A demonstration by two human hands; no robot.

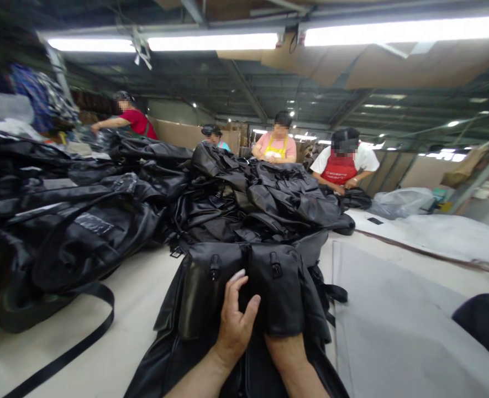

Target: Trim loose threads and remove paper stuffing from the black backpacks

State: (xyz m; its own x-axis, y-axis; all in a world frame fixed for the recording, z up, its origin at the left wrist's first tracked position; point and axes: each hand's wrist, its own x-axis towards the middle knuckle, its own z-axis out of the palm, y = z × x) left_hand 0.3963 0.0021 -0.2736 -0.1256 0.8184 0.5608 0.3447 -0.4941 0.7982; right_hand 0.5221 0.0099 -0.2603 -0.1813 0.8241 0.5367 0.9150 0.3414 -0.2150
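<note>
Black bag (248, 287) flat at the near edge of the tabletop (393, 331)

Left hand (236, 318) resting loose on top, fingers spread between the two front pockets, gripping nothing. Right hand tucked inside the bag, forearm only showing, so can't tell its grip. Heap of black bags (211, 193) piled just behind, toward the far edge.

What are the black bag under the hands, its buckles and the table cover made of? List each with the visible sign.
Black bag: likely faux leather or coated fabric; smooth, with a soft sheen and limp folds.
Buckles: look like black plastic, matte; too small to be sure.
Table cover: pale grey cloth or felt-like sheet, dull, with a visible edge.
The left hand rests on the bag.
</note>
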